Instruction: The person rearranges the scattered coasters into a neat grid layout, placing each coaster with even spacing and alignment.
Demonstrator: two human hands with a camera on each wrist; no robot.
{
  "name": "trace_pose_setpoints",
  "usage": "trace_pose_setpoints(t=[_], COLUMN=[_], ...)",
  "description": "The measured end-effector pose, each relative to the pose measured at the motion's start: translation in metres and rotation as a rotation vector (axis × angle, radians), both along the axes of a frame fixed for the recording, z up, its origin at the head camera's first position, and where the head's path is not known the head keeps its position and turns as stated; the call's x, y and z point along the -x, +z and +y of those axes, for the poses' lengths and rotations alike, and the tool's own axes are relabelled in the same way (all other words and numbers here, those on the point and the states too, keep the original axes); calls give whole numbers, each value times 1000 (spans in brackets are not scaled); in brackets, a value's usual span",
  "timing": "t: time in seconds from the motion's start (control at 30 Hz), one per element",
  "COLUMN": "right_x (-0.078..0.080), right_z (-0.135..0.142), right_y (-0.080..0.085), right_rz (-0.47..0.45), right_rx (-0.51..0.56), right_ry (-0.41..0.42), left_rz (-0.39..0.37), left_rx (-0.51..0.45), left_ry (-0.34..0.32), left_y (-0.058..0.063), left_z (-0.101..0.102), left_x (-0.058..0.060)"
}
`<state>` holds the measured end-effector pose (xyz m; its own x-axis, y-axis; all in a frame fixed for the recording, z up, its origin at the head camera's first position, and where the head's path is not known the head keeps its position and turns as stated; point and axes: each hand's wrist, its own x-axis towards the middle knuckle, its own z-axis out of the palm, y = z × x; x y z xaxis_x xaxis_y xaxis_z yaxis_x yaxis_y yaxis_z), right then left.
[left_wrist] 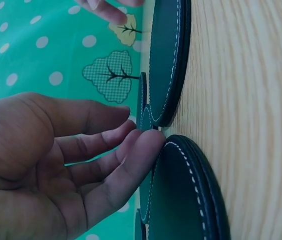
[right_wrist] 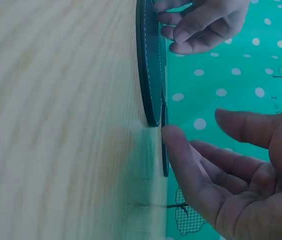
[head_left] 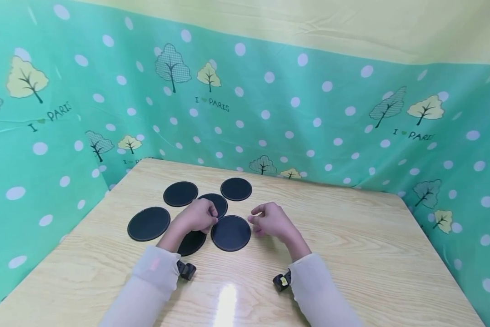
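Several round black coasters with pale stitching round their rims lie flat on the table. My left hand [head_left: 200,215] is over the coaster group, partly hiding the middle coaster [head_left: 218,203] and the near left coaster [head_left: 192,243]. In the left wrist view its fingers are loosely bent with nothing between them, one fingertip right at the rim of a coaster [left_wrist: 178,195]. Just right of the front coaster [head_left: 231,233] is my right hand [head_left: 271,220]. The right wrist view shows its thumb apart from its fingers, nothing held, near the coaster's edge [right_wrist: 150,75].
Behind the group lie a back left coaster [head_left: 181,194] and a back right coaster [head_left: 236,189]; another coaster [head_left: 148,223] lies at the far left. Light wooden table [head_left: 351,236] extends to the right. A green dotted curtain [head_left: 269,113] hangs along the back and sides.
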<state>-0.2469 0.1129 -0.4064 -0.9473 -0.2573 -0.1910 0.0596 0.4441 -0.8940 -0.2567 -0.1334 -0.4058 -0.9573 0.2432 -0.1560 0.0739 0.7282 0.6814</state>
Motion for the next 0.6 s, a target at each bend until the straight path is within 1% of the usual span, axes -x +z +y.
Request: trace_pose_setpoints(t=[0.07, 0.17, 0.33, 0.5, 0.6], right_x=[0, 0, 0, 0, 0], right_z=[-1, -3, -5, -4, -3], right_y=[-1, -2, -3, -4, -5], right_rz=[-11, -43, -100, -130, -152], right_rx=[9, 26, 67, 114, 138], right_ry=[-1, -4, -13, -12, -4], left_rz=[-10, -30, -51, -60, -76], left_rx=[-21, -52, -84, -97, -121], left_ry=[33, 62, 66, 86, 98], left_y=[0, 0, 0, 1, 0], left_z=[0, 1, 2, 2, 2], left_x=[0, -1, -1, -2, -2])
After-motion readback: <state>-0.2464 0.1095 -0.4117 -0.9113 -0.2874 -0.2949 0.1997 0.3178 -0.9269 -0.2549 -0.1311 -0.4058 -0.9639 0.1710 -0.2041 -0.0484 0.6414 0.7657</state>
